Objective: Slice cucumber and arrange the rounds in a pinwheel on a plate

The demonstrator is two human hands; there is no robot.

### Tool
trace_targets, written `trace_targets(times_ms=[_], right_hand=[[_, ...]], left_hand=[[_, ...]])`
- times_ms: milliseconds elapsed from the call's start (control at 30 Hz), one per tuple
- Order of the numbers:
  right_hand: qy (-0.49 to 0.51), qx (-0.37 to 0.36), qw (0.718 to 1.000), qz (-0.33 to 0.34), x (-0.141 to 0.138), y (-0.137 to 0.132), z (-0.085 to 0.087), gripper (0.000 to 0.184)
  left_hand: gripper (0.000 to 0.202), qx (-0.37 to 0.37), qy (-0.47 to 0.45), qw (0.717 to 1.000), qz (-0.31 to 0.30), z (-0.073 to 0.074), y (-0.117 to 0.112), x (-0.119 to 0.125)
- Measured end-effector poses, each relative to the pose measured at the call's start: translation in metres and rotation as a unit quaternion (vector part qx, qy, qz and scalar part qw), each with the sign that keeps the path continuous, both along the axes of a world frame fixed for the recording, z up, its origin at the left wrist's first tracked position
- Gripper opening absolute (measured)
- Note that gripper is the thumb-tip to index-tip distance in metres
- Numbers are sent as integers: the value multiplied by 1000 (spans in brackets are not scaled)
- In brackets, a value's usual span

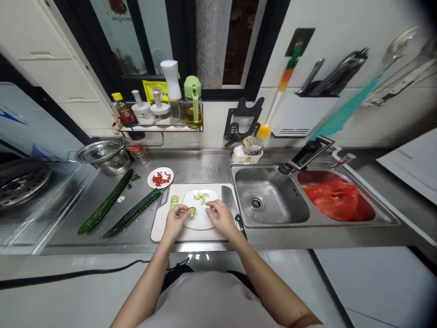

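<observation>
My left hand (176, 220) pinches a cucumber slice (192, 212) at the left part of a white plate (199, 223). Over the plate's right side is my right hand (221, 218), its fingers bent and thumb a little apart, with nothing visible between them. Several cucumber pieces (201, 197) lie fanned out near the plate's far edge. The plate rests on a light cutting board (158, 227). More cucumber slices (174, 200) are stacked on the board left of the plate. On the board's right side lies a knife (232, 200), its dark handle towards me and partly behind my right wrist.
Two cucumbers (131, 214) lie on the steel counter at left. A small dish of red pieces (169, 182) stands behind the board, a lidded pot (112, 159) farther left. At right is a double sink (273, 222) with a red bag (332, 198). Above, a shelf (164, 129) holds bottles.
</observation>
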State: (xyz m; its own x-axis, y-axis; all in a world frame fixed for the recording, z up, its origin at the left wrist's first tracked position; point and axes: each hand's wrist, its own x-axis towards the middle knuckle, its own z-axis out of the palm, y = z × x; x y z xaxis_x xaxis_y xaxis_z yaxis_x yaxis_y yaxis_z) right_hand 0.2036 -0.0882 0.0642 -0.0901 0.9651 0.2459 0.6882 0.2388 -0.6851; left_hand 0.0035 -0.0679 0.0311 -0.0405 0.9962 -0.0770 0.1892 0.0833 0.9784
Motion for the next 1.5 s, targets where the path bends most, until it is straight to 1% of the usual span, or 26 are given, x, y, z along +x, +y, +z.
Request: trace_targets(times_ms=[67,133,233,367,467,533,600,633,733,767,867,933,967,1100,1200,1333,1433,1500], right_hand=[[0,1,1000,26,-4,4,7,21],[-2,-6,999,44,-7,7,10,21],[-15,-22,998,59,-8,11,9,19],[-34,-34,996,71,-7,16,5,17],[-47,-34,995,76,-5,19,4,17],[-54,-28,996,72,-3,20,3,17],[-57,-14,996,65,0,20,3,18],[-56,-1,996,63,1,21,3,19],[-50,46,995,70,6,22,1,21],[-49,60,994,74,8,22,0,22],[-50,86,991,86,12,22,-1,22],[-52,95,990,94,14,22,-2,22],[-53,96,989,97,15,22,-1,22],[-40,86,991,91,18,21,-1,21],[-15,64,994,85,19,20,-3,19],[23,37,996,80,19,21,-4,17],[48,19,996,69,19,21,-4,14],[61,7,996,62,20,21,-4,13]], left_hand=[[32,11,-1,1000,-22,3,0,9],[29,22,-3,999,-40,4,1,16],[26,33,-5,998,-60,4,3,24],[28,33,8,997,-72,3,8,29],[31,27,23,998,-57,2,9,31],[34,14,33,999,-18,1,9,33],[37,-14,28,1000,0,3,8,35],[40,-32,15,999,-8,6,8,37],[52,-94,-45,993,-59,16,8,43],[55,-118,-68,989,-64,20,8,46],[57,-203,-134,969,-53,28,11,52],[54,-243,-173,953,-47,29,13,55],[52,-251,-188,949,-45,29,14,56],[42,-245,-209,946,-41,26,17,58],[36,-229,-216,948,-50,25,17,58],[31,-185,-205,959,-57,27,17,58],[30,-146,-192,969,-50,30,17,61],[29,-133,-187,972,-41,31,18,62]])
